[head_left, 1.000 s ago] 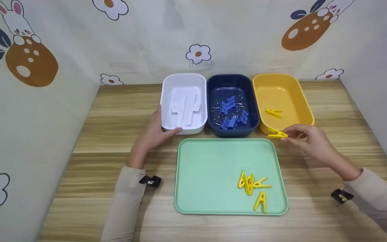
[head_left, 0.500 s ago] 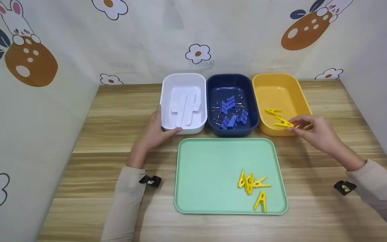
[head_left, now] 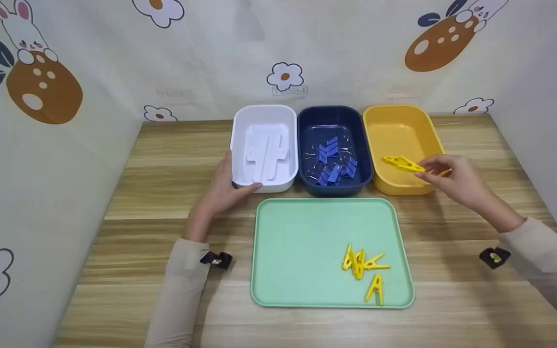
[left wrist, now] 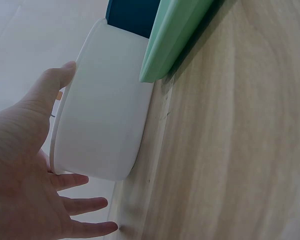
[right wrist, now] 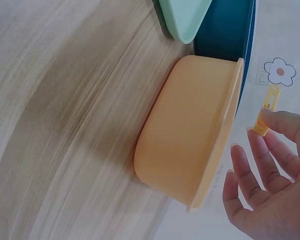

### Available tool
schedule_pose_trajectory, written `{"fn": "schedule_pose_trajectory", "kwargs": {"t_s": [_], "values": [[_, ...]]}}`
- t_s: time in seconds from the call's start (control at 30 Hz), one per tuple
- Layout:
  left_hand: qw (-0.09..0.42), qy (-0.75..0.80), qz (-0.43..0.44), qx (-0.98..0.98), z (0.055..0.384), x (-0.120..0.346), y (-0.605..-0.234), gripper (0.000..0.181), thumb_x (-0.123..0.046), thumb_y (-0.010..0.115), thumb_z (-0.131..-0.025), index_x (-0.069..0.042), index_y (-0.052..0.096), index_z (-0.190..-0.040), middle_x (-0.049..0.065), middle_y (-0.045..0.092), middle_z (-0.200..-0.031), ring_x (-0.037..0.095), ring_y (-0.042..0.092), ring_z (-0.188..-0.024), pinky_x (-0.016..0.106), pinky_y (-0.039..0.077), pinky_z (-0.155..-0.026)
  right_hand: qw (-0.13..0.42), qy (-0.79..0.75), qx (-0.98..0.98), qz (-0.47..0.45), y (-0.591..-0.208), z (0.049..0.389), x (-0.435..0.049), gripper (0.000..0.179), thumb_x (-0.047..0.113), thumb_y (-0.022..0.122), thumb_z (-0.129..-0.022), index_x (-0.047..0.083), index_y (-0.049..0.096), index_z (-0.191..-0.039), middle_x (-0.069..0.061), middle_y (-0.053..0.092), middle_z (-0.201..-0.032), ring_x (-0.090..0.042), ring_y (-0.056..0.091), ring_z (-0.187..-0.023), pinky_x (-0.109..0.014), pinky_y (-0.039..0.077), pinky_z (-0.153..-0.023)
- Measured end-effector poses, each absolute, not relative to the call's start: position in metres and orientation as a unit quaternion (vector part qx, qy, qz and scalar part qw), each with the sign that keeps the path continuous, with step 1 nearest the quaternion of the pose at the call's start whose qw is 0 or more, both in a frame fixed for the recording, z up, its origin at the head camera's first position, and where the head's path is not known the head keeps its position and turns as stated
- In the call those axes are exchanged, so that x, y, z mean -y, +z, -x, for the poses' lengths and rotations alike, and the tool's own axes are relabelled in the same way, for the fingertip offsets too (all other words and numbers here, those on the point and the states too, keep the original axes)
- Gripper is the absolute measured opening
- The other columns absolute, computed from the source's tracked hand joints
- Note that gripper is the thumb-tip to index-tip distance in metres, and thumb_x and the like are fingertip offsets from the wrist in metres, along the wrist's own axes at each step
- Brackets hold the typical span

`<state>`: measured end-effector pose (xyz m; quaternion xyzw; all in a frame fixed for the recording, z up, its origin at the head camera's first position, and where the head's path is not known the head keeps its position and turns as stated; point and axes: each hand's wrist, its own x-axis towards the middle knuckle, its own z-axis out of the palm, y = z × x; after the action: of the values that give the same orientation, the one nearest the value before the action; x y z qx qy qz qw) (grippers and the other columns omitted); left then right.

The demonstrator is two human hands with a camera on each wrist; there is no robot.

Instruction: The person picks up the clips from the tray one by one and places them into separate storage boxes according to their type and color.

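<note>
My right hand pinches a yellow clothespin between thumb and fingertips, over the yellow bin. In the right wrist view that clothespin is above the bin's rim. Another yellow clothespin lies inside the bin, partly overlapped by the held one in the head view. At the white bin, my left hand rests with its thumb at the front rim. Its other fingers stretch out straight along the bin's side in the left wrist view.
A navy bin with several blue binder clips stands between the other two. White T-shaped pieces lie in the white bin. In front, a green tray bears several yellow clothespins. A patterned wall rises behind.
My right hand has carried the clothespin from the yellow bin's front edge to over its inside, moving away from me and slightly right. The left hand has stayed at the white bin.
</note>
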<state>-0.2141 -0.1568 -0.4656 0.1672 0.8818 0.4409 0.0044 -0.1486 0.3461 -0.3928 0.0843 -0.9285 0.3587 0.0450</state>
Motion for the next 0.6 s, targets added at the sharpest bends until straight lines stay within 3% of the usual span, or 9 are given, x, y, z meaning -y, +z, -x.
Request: {"fn": "schedule_pose_trajectory", "kwargs": {"t_s": [0.33, 0.6], "values": [[0.001, 0.442, -0.177, -0.879, 0.215, 0.157, -0.466, 0.114, -0.038, 0.087, -0.087, -0.003, 0.015, -0.168, 0.021, 0.036, -0.166, 0.036, 0.034, -0.152, 0.051, 0.025, -0.128, 0.067, 0.344, 0.933, -0.079, -0.386, 0.163, -0.348, 0.023, 0.005, 0.08, -0.093, -0.011, 0.074, -0.108, -0.029, 0.073, -0.096, 0.009, 0.055, -0.072, -0.007, 0.047, -0.061], [-0.002, 0.448, -0.182, -0.876, 0.216, 0.157, -0.467, 0.114, -0.037, 0.087, -0.087, -0.003, 0.015, -0.168, 0.02, 0.034, -0.168, 0.035, 0.033, -0.154, 0.052, 0.024, -0.129, 0.043, 0.332, 0.94, -0.059, -0.378, 0.174, -0.351, 0.026, 0.01, 0.079, -0.096, -0.01, 0.074, -0.111, -0.03, 0.073, -0.103, 0.009, 0.055, -0.073, -0.008, 0.048, -0.06]]}}
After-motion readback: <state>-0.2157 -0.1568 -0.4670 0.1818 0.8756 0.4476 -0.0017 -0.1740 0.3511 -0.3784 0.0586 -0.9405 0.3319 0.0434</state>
